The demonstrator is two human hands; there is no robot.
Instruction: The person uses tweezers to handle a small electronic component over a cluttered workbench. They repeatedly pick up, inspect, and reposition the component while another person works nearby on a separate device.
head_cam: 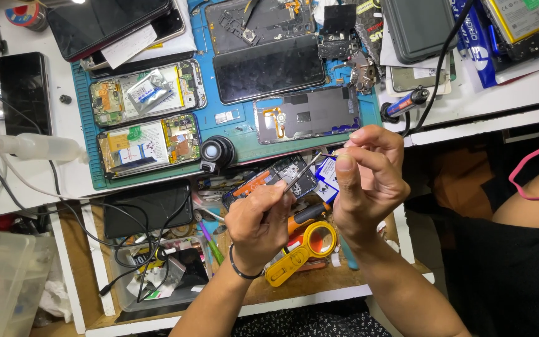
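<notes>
we see left hand gripping tweezers at frame centre | right hand pinching tiny part at tweezer tip, too small to tell | blue mat on bench above

The left hand grips slim tweezers of bright, smooth metal. At six o'clock of them lies a magnifier in glossy yellow plastic with a clear lens. At twelve o'clock, a matt blue rubbery mat carries a phone screen of glossy black glass. The drawer at eight o'clock is bare, rough wood; the table is smooth white.
</notes>
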